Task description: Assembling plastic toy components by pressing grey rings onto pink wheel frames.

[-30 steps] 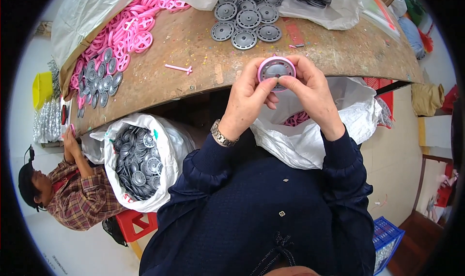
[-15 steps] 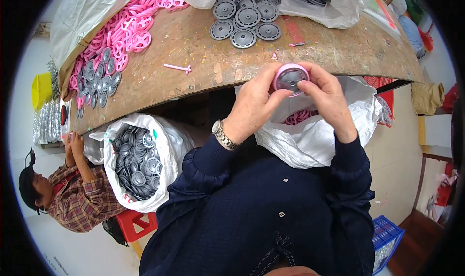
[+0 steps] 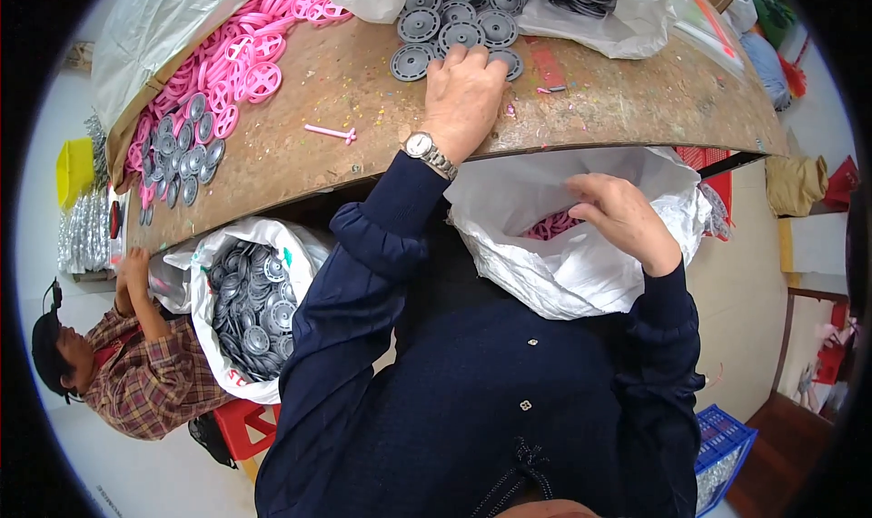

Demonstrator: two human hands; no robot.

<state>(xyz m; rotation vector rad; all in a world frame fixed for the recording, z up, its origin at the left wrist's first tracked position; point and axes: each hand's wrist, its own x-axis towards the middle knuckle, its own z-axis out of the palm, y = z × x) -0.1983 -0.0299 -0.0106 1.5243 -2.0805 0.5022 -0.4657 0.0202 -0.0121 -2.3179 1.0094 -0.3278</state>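
My left hand [image 3: 465, 98] reaches onto the table, its fingers bent down over the near edge of a pile of grey plastic wheel discs [image 3: 419, 24]. The disc under my palm is hidden, as is my thumb. Over the mouth of a white woven sack [image 3: 581, 286] in front of me hovers my right hand [image 3: 627, 214], fingers apart and holding nothing. Pink wheel pieces [image 3: 552, 225] lie deep in that sack.
Pink plastic wheel rims [image 3: 263, 80] heap up at the table's left, with small grey discs [image 3: 188, 159] beside them. A pink stick-like part [image 3: 330, 134] lies mid-table. Another sack [image 3: 204, 327] holds grey discs at left, near a seated person [image 3: 136, 363]. A blue crate [image 3: 725, 445] stands lower right.
Both hands have come apart, and the pink-rimmed grey wheel they held is out of sight. My left hand went up to the disc pile; my right moved down over the sack and opened.
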